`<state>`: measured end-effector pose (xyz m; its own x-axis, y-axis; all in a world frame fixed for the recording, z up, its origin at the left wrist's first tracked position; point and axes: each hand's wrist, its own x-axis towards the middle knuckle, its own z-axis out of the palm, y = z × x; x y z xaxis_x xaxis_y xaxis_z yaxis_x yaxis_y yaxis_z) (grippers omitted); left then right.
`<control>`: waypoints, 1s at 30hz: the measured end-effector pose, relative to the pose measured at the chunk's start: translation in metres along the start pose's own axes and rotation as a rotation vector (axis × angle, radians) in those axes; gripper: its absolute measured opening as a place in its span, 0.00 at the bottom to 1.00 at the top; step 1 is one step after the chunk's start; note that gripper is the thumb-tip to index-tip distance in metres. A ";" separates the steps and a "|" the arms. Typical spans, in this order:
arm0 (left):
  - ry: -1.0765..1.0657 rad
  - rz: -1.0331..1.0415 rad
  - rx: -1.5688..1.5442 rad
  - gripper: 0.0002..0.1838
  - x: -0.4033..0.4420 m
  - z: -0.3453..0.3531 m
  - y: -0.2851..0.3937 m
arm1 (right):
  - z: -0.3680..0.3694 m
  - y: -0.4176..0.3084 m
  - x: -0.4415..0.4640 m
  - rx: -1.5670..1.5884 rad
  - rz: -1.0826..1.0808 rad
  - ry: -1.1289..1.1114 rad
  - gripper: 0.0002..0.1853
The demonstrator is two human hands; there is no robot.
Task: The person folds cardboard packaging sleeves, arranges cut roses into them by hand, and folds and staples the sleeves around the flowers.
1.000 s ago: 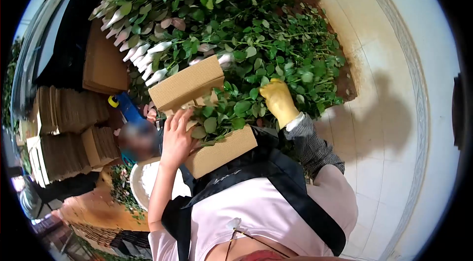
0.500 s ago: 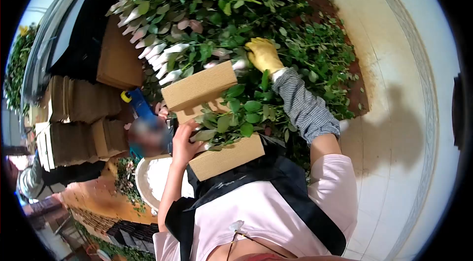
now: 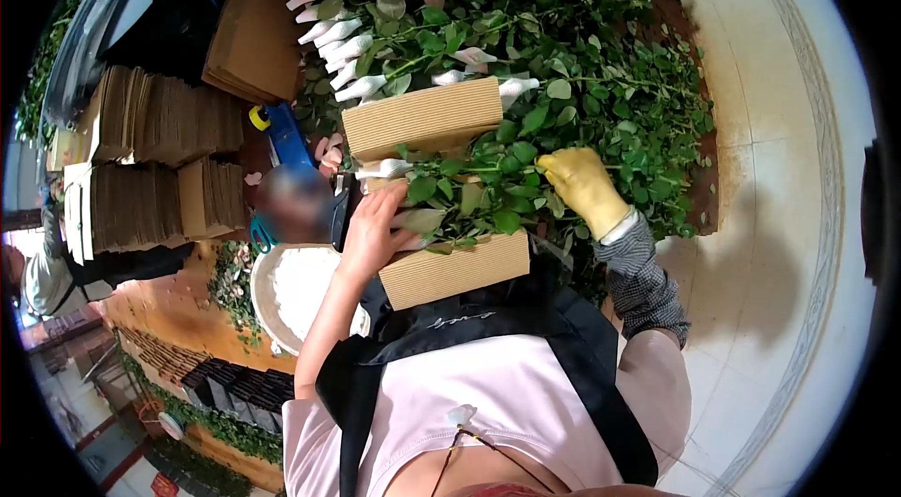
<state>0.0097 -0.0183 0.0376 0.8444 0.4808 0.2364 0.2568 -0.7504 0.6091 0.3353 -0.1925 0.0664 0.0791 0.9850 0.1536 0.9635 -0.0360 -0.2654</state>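
A sheet of corrugated cardboard [image 3: 454,274] lies in front of me with its two sides folded up. Between them are leafy rose stems and a rose [image 3: 383,169] whose head is in a white net sleeve. My bare left hand [image 3: 374,229] lies over the rose heads at the left end, fingers stretched out and resting on the leaves. On the right, my right hand [image 3: 584,185], in a yellow glove, is closed around the rose's stem; the fingertips are partly hidden by leaves.
A large heap of netted roses [image 3: 526,18] covers the far side. To the left are stacked cardboard sheets [image 3: 136,211], a blue tape dispenser [image 3: 289,137], a black stapler-like tool [image 3: 343,209], teal scissor handles [image 3: 264,232] and a white-filled round tub [image 3: 293,295].
My right hand has come from the heap toward me, bringing a netted rose between the cardboard sides. My left hand stays at the left end. The whole view has shifted.
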 end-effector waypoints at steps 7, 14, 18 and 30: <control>-0.163 0.001 0.422 0.33 0.027 -0.027 0.035 | 0.004 0.000 -0.007 0.015 0.029 0.125 0.05; -0.142 0.059 0.419 0.38 0.024 -0.023 0.023 | 0.051 0.017 -0.021 -0.155 0.105 -0.342 0.09; -0.318 -0.077 0.347 0.37 0.036 -0.032 0.029 | -0.026 0.041 0.008 0.442 0.065 -0.524 0.17; 0.010 -0.065 0.114 0.36 -0.003 0.006 -0.011 | 0.029 0.085 0.223 -0.454 0.073 0.009 0.14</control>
<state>0.0072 -0.0143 0.0262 0.8196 0.5340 0.2076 0.3629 -0.7642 0.5332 0.4274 0.0294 0.0508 0.1515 0.9757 0.1585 0.9697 -0.1779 0.1676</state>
